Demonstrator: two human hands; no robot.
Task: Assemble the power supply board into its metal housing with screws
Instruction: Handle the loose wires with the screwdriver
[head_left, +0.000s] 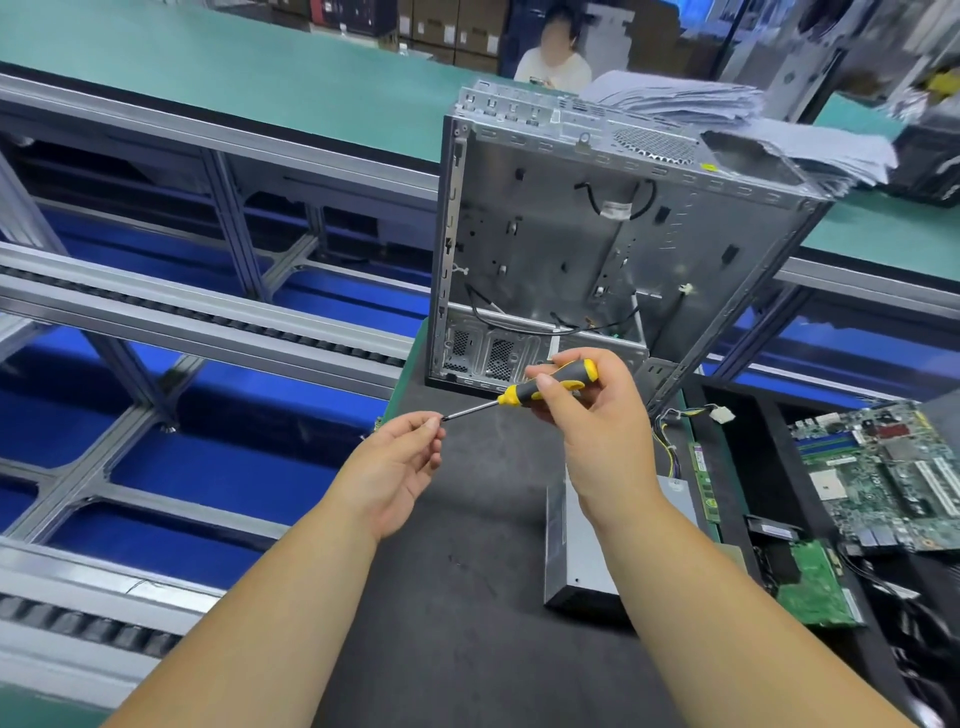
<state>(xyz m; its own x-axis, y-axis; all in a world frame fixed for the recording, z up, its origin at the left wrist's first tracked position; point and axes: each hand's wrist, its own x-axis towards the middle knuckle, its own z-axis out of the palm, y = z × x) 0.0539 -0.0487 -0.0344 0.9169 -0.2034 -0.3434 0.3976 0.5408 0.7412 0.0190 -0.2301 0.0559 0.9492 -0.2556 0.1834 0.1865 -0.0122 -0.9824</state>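
An open grey metal housing (571, 244) stands upright at the far end of the black mat (467, 597). My right hand (587, 415) grips a yellow and black screwdriver (540, 388) in front of it, shaft pointing left. My left hand (405, 457) pinches at the screwdriver's tip; whatever sits between the fingertips is too small to see. A grey metal power supply box (576, 561) lies on the mat under my right forearm, its wires (691, 421) trailing toward the housing.
A green motherboard (883, 473) and smaller green boards (815, 582) lie in black trays to the right. A conveyor frame with rollers (182, 312) runs on the left. A stack of grey sheets (727, 119) sits behind the housing. A person sits far back.
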